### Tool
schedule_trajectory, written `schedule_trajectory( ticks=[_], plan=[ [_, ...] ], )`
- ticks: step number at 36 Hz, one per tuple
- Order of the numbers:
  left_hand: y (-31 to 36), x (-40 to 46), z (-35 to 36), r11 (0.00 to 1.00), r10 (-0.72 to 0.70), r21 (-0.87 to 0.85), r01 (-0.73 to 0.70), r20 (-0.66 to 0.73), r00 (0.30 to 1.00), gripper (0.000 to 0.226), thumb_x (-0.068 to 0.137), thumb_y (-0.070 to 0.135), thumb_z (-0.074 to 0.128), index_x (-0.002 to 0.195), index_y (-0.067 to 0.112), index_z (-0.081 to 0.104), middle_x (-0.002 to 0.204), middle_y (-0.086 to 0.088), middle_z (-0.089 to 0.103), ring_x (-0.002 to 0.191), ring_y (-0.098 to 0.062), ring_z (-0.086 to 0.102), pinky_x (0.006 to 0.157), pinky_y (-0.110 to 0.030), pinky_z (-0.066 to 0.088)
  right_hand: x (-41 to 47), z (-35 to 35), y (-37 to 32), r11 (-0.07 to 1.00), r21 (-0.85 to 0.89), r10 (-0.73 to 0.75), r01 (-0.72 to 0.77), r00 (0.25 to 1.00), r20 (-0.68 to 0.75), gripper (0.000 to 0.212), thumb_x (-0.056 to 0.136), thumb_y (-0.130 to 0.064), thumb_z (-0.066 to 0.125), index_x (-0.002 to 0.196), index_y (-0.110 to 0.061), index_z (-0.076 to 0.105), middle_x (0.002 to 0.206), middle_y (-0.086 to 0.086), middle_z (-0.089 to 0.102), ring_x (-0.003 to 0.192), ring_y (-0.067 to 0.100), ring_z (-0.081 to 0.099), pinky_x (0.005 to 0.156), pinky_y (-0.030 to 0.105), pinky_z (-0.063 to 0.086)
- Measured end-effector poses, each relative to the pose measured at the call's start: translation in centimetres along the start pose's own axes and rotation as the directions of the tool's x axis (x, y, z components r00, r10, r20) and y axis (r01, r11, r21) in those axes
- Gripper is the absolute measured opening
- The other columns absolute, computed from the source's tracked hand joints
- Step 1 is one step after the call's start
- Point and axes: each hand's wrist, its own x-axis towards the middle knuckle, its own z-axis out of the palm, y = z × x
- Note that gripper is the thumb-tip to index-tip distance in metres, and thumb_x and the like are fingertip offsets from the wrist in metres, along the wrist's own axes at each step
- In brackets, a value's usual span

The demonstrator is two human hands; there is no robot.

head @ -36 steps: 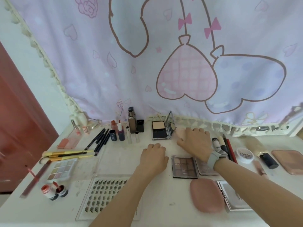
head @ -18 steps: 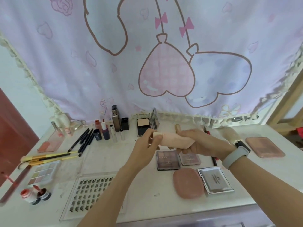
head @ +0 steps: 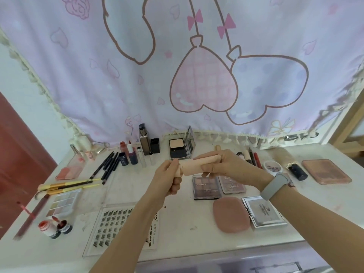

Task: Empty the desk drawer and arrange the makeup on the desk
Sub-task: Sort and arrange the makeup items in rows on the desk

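Observation:
A peach-coloured tube point(head: 194, 166) is held level above the middle of the white desk point(head: 183, 223). My left hand point(head: 169, 178) pinches its left end, where the cap sits. My right hand point(head: 230, 166) grips the tube's right half, a grey watch on that wrist. Below the hands lie two eyeshadow palettes point(head: 206, 189), a pink oval compact point(head: 230, 214) and a silver square compact point(head: 264, 213). An open powder compact point(head: 180, 149) stands behind the tube.
On the left lie pencils point(head: 108, 164), brushes point(head: 67, 186), a pale palette point(head: 63, 202), small jars point(head: 53, 228) and a lash tray point(head: 118, 223). Bottles point(head: 144, 141) stand at the back. A round jar point(head: 272, 167) and a pink case point(head: 326, 171) sit on the right. A drawer front point(head: 256, 266) shows at the bottom.
A second ago both hands lay on the desk. They have since lifted the peach tube between them, and it now sits a little higher with the left fingers at its end.

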Motion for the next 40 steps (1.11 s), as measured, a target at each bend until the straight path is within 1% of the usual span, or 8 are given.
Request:
schedule_trajectory(
  ticks=[7,10,13,17,23,29,37,40],
  plan=[
    [-0.1,-0.4,-1.1,0.910,0.144,0.360,-0.206,0.190,0.971,0.025,0.091,0.041,0.052,0.110,0.026,0.057,0.095,0.003,0.058,0.057,-0.001,0.053,0.060,-0.019,0.049,0.1,-0.4,0.2,1.000,-0.019,0.012,-0.015,0.990,-0.138,0.021,0.085,-0.015,0.065,0.101,-0.002,0.059,0.087,0.013,0.063,0.058,0.019,0.062,0.049,0.022,0.047],
    [0.3,-0.7,-1.1,0.829,0.234,0.446,-0.337,0.272,0.934,0.010,0.089,0.034,0.059,0.098,0.039,0.058,0.099,0.011,0.056,0.061,0.000,0.056,0.057,-0.016,0.049,0.3,-0.4,0.4,1.000,0.011,0.016,-0.015,0.991,-0.133,0.012,0.087,-0.016,0.064,0.092,-0.006,0.062,0.071,0.004,0.067,0.051,0.015,0.059,0.046,0.020,0.045],
    [0.4,-0.7,-0.8,0.757,0.278,0.506,-0.412,0.322,0.905,0.023,0.085,0.028,0.065,0.106,0.035,0.058,0.102,0.006,0.054,0.068,-0.006,0.058,0.056,-0.014,0.046,0.6,-0.3,0.5,0.999,0.053,0.011,-0.003,0.990,-0.140,0.011,0.086,-0.018,0.064,0.089,-0.007,0.064,0.069,0.009,0.065,0.050,0.018,0.057,0.046,0.020,0.045],
    [0.4,-0.5,-0.9,0.877,0.277,0.351,-0.329,0.190,0.942,0.027,0.093,0.018,0.055,0.119,0.023,0.054,0.079,0.005,0.065,0.056,-0.003,0.055,0.056,-0.017,0.048,0.9,-0.4,0.3,0.987,0.158,0.017,0.006,0.990,-0.140,0.012,0.086,-0.017,0.063,0.092,-0.007,0.064,0.066,0.006,0.066,0.050,0.013,0.058,0.046,0.018,0.045],
    [0.3,-0.3,-1.9,0.969,0.106,0.206,-0.139,0.164,0.981,0.017,0.096,0.024,0.050,0.113,0.020,0.049,0.077,-0.002,0.071,0.058,-0.011,0.056,0.057,-0.024,0.047,1.4,-1.1,0.9,0.999,0.020,0.051,-0.047,0.976,-0.211,0.012,0.084,-0.024,0.065,0.084,-0.012,0.067,0.069,-0.003,0.060,0.060,0.012,0.045,0.053,0.020,0.033],
    [0.8,0.1,-3.0,0.936,-0.150,-0.305,0.176,0.105,0.983,0.008,0.095,0.014,0.047,0.102,0.012,0.052,0.054,-0.008,0.056,0.042,-0.013,0.048,0.041,-0.019,0.041,1.3,-1.8,1.8,0.999,0.040,0.039,-0.030,0.972,-0.231,0.011,0.087,-0.018,0.062,0.093,-0.010,0.066,0.068,-0.001,0.058,0.054,0.011,0.041,0.050,0.023,0.033],
    [-0.3,1.1,-4.7,0.993,-0.067,-0.104,0.063,-0.042,0.997,0.014,0.095,0.021,0.052,0.106,0.012,0.053,0.077,-0.007,0.073,0.058,-0.013,0.059,0.055,-0.024,0.044,2.7,-1.7,2.6,0.981,-0.022,0.175,-0.192,0.934,-0.311,0.015,0.092,-0.016,0.056,0.101,-0.004,0.060,0.086,0.012,0.057,0.067,0.020,0.052,0.056,0.026,0.044],
    [-0.7,1.1,-4.7,0.999,-0.031,0.020,0.033,-0.079,0.996,0.021,0.093,0.026,0.056,0.109,0.012,0.056,0.088,-0.004,0.074,0.068,-0.011,0.064,0.058,-0.021,0.047,4.0,-0.6,2.9,0.958,-0.119,0.217,-0.260,0.932,-0.291,0.025,0.093,-0.014,0.055,0.112,0.002,0.057,0.119,0.011,0.046,0.085,0.026,0.057,0.065,0.028,0.051]
  ],
)
